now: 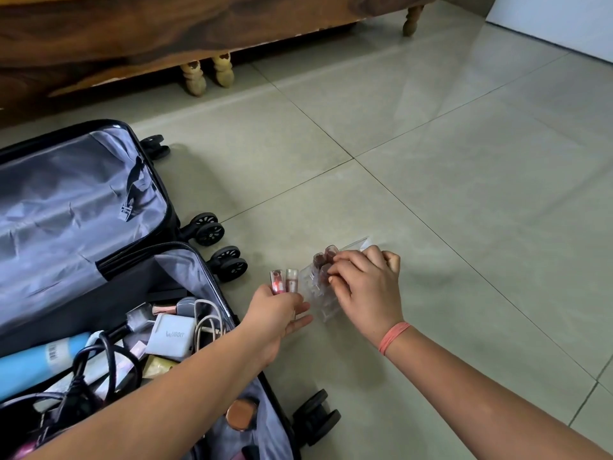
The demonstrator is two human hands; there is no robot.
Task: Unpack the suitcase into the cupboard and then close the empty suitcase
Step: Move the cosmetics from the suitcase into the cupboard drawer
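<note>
An open black suitcase [109, 260] with grey lining lies on the floor at the left. Its near half holds a white charger [172, 335], black cables [99, 370], a blue bottle [36, 363] and several small cosmetics. My left hand [278, 313] is just right of the suitcase, shut on two small lipstick tubes [283, 282] that stand up from my fingers. My right hand [365, 287] pinches a dark lipstick [323, 260] sitting in a clear plastic organiser [318, 293] on the floor tiles. The far half of the suitcase shows only lining.
A dark wooden bed frame [166, 38] on turned legs [194, 78] runs along the back. Suitcase wheels [209, 229] stick out toward the grey-tiled floor [464, 194]. A white panel [557, 21] stands at the top right corner.
</note>
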